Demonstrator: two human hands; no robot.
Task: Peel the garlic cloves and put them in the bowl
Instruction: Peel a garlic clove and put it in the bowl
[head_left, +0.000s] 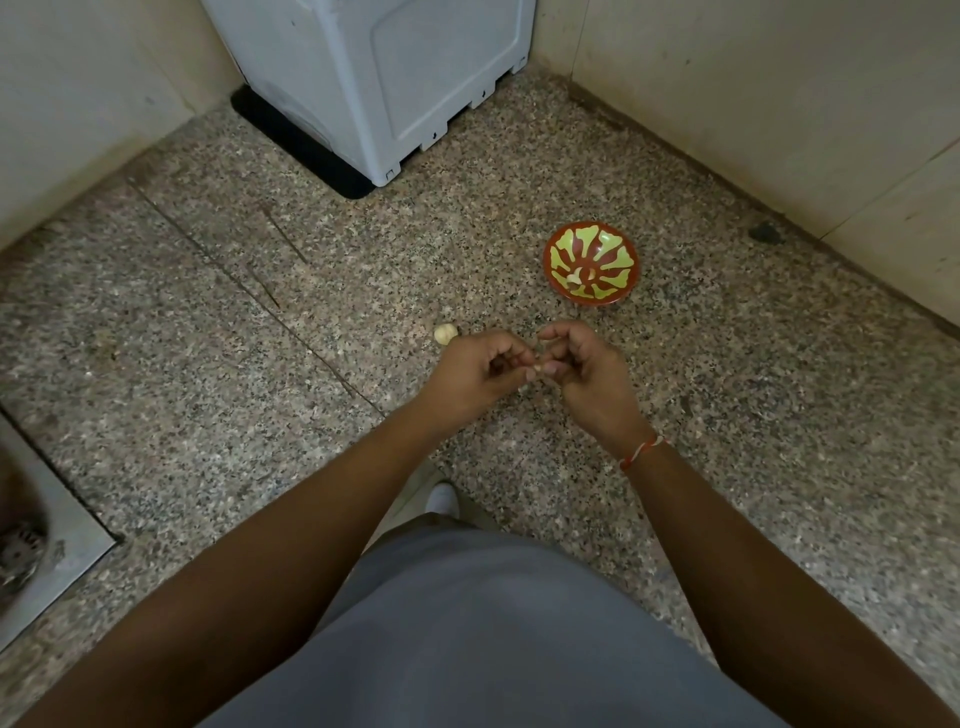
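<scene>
Two hands meeting above speckled stone floor (218, 374), fingers of both curled inward. Left hand (475, 376) and right hand (587, 376) touching at the fingertips, pinching one small pale garlic clove (535, 371) between them; only a sliver of it showing past the thumbs, too little to tell peeled from unpeeled. Just beyond the left knuckles, resting on the floor, partly hidden by them: a pale garlic head (445, 333). Farther out past the right fingertips, well apart from them: red bowl (591, 269) with a yellow-green pattern, holding pale cloves (581, 276) near its middle, number unclear. Around the right wrist, a red and white thread (641, 451). Far beyond both hands, against the corner of the walls: white appliance (384, 78) on a black mat (291, 140). Near the left elbow side, at the frame edge: metal floor drain plate (47, 551).
</scene>
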